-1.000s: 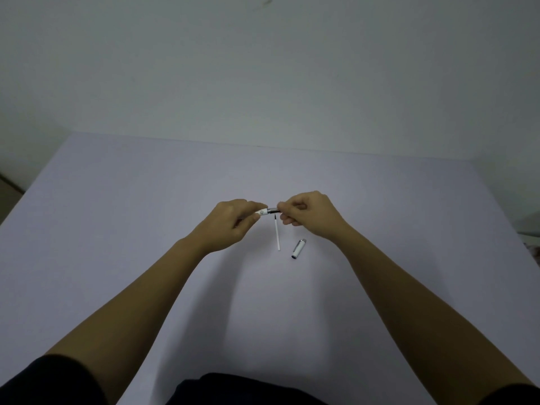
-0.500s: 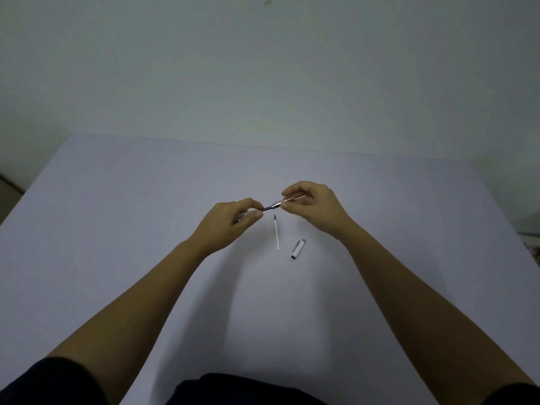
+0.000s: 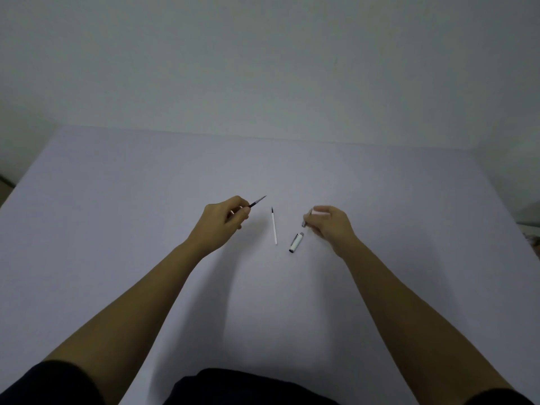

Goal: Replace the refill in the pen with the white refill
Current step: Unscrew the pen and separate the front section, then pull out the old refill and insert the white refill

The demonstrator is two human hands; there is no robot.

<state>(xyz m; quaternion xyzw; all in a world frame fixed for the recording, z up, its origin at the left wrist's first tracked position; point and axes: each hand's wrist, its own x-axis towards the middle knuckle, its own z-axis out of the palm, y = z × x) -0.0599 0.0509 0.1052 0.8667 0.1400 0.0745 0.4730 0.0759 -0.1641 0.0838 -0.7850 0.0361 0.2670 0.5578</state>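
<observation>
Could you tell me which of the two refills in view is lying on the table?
The white refill, lying loose between the hands beside the pen cap. The dark refill is held off the table in the left hand.

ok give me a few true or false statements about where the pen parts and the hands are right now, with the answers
1. The white refill lies on the table, touched by neither hand. True.
2. The left hand holds a dark refill whose tip sticks out past the fingers. True.
3. The pen cap is gripped in the right hand. False: the cap lies on the table just beside that hand, which holds a white pen barrel.
4. The two hands are touching each other. False: they are apart, with the white refill lying between them.
5. The white refill is already inside the pen. False: it lies loose on the table.
</observation>
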